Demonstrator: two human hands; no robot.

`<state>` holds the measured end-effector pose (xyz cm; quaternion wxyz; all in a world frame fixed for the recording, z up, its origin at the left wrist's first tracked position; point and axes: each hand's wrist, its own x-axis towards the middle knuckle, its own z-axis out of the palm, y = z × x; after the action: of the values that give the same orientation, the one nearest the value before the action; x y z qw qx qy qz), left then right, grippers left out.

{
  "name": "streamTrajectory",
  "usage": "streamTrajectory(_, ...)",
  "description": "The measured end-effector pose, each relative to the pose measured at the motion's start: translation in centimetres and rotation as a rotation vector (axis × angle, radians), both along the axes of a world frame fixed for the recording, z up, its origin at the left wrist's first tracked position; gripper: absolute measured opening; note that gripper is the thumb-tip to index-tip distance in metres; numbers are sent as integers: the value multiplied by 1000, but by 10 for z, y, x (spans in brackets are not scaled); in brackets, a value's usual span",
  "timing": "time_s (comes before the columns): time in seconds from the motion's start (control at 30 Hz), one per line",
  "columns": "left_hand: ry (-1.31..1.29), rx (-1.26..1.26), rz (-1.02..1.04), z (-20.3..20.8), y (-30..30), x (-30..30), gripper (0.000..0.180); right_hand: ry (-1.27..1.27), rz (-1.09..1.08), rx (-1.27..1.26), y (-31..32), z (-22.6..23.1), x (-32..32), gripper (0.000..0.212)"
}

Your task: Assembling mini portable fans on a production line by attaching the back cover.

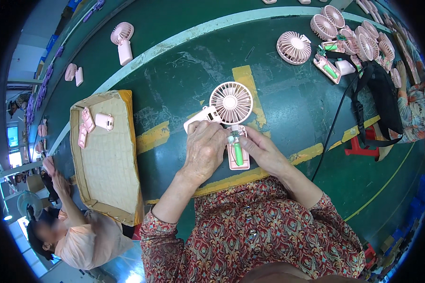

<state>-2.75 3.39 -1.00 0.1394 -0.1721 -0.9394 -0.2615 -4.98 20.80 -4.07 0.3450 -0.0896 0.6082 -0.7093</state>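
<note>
A pink handheld fan lies in front of me, its round slatted head [230, 103] pointing away. Its handle shell [243, 165] is uncovered, showing a green cylindrical battery [238, 153], thin wires and a small circuit board [234, 133]. My left hand [204, 148] is closed around a loose pink handle cover [196, 121], which sticks out past the knuckles beside the fan head. Those fingertips also reach the board's left side, hiding part of it. My right hand [266, 152] grips the handle shell from its right side, thumb near the board.
A cardboard tray [108, 174] at left holds several pink cover pieces. Fans [366, 45] and opened handles crowd the far right, by a black bag [380, 101] and cable. Single fans [293, 47] lie farther off. A person [82, 236] sits at left; another's patterned sleeve [415, 111] shows at right.
</note>
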Motion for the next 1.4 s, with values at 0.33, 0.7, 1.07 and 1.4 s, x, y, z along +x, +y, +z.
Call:
streamTrajectory(0.33, -91, -6, 164, 22, -14, 9, 42, -134, -41, -47, 0, 1, 0, 33)
streamTrajectory(0.7, -371, -123, 360, 16, -36, 5, 49, -196, -64, -118, -3, 3, 1, 32)
streamTrajectory(1.07, -566, 210, 393, 33, 21, 49, 65, -133, -128, -123, -5, -3, 5, 30)
streamTrajectory(1.4, -513, 60, 385, 30, 40, 50, 65, -6, -60, 5, -2, 6, 7, 30)
